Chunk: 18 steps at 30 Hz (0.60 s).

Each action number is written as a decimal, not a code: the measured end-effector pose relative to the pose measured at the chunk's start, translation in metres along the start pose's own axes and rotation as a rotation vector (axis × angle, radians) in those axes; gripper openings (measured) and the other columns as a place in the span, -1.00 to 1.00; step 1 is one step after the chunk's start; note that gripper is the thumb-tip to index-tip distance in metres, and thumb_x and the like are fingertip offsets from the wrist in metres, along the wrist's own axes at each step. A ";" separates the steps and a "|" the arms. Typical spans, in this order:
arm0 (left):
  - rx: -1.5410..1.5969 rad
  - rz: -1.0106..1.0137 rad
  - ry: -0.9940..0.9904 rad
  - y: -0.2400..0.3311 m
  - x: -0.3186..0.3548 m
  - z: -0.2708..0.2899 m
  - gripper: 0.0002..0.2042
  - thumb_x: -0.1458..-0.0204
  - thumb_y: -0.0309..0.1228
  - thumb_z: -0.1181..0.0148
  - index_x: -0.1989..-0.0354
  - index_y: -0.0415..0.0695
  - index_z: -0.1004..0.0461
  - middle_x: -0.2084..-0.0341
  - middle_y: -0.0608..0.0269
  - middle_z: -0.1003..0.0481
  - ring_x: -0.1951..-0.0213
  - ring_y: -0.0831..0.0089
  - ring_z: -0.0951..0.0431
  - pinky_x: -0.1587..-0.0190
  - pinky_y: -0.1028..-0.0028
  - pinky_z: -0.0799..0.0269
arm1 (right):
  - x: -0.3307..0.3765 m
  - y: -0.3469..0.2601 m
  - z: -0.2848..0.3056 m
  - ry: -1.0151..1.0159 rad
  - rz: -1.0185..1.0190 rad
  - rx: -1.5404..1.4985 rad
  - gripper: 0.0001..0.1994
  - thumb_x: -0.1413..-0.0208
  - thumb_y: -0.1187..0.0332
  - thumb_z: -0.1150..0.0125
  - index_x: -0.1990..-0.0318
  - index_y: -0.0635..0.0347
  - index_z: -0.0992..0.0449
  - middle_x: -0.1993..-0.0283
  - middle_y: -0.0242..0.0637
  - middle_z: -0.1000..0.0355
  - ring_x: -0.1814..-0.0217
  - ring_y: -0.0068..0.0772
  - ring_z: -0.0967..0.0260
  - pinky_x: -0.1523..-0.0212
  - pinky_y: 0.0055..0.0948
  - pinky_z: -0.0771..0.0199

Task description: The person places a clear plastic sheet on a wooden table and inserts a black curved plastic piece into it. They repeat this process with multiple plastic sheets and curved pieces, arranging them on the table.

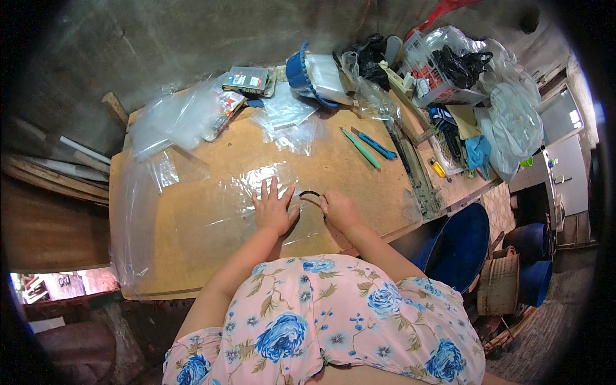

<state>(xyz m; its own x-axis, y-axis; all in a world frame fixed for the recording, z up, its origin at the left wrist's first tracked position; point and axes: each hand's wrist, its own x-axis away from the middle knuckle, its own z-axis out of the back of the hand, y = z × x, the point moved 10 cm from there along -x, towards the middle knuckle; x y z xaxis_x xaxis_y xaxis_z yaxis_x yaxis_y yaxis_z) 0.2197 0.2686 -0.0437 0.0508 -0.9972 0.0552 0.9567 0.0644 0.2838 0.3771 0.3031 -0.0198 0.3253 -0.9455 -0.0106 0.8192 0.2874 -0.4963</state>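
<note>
My left hand [273,208] lies flat with fingers spread on a clear plastic sheet [212,199] spread over the wooden table [192,256]. My right hand [340,210] is closed around a thin black curved tool [309,193] whose loop rests on the plastic just right of my left hand. The tool's lower part is hidden in my fist.
Two teal pens or cutters [366,146] lie to the far right. Clear plastic bags [173,119] pile up at the far left, with a small box [246,79], a blue tub [308,74] and a white basket [436,70] along the back. Blue barrels [462,247] stand right of the table.
</note>
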 end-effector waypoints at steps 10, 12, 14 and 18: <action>0.013 0.009 -0.012 0.000 0.000 0.000 -0.44 0.08 0.01 -0.11 -0.17 0.32 -0.25 -0.29 0.13 0.06 -0.33 0.08 0.18 -0.24 -0.07 0.26 | -0.009 -0.005 -0.013 0.070 0.163 0.046 -0.82 -0.04 0.28 -0.06 0.47 0.19 -0.39 0.49 -0.07 -0.37 0.44 0.01 -0.36 0.40 -0.15 -0.36; 0.018 0.004 -0.005 0.000 0.000 0.000 -0.44 0.08 0.01 -0.11 -0.17 0.32 -0.25 -0.30 0.13 0.06 -0.33 0.07 0.18 -0.24 -0.07 0.27 | -0.007 -0.004 -0.014 0.070 0.173 0.052 -0.82 -0.04 0.28 -0.06 0.47 0.19 -0.40 0.49 -0.07 -0.37 0.44 0.01 -0.36 0.39 -0.15 -0.36; 0.019 0.001 -0.006 0.000 0.000 0.001 -0.45 0.08 0.01 -0.10 -0.17 0.31 -0.25 -0.30 0.12 0.06 -0.33 0.07 0.18 -0.24 -0.07 0.27 | -0.005 -0.004 -0.014 0.072 0.172 0.068 -0.82 -0.04 0.28 -0.07 0.46 0.20 -0.40 0.48 -0.07 -0.37 0.44 0.01 -0.36 0.39 -0.14 -0.36; 0.016 -0.003 -0.016 0.001 0.000 0.000 -0.44 0.07 0.01 -0.09 -0.18 0.31 -0.24 -0.30 0.11 0.07 -0.33 0.06 0.19 -0.24 -0.07 0.28 | -0.003 0.002 -0.002 0.097 0.077 -0.034 -0.82 -0.04 0.30 -0.07 0.45 0.23 -0.41 0.45 -0.02 -0.38 0.43 0.02 -0.36 0.39 -0.16 -0.36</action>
<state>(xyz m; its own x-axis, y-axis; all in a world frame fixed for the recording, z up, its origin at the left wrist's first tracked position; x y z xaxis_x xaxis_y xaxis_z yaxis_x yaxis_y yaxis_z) 0.2204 0.2685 -0.0432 0.0434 -0.9966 0.0699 0.9522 0.0625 0.2992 0.3769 0.3058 -0.0221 0.3379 -0.9317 -0.1329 0.7764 0.3558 -0.5202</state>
